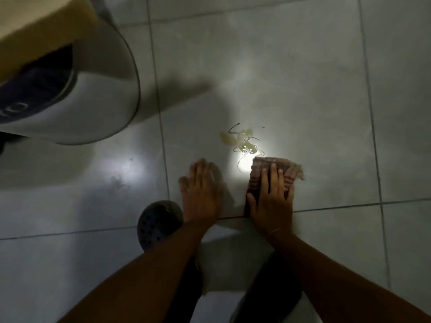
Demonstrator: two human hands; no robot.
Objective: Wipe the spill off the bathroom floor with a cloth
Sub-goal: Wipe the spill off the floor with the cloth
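Observation:
A yellowish wet spill [240,141] with thin dark strands lies on the pale tiled floor [303,89], lit by a bright glare. Just below and right of it, a folded brownish striped cloth [275,164] lies flat on the tiles. My right hand [271,199] presses down on the cloth with fingers spread, the cloth's far edge almost touching the spill. My left hand [200,192] rests flat on the bare floor to the left of the cloth, fingers apart, holding nothing.
A large white round-cornered appliance [93,94] stands at the left with a tan object [39,26] on top. A dark perforated clog [156,222] on a foot sits beside my left wrist. Dark grout lines cross the tiles.

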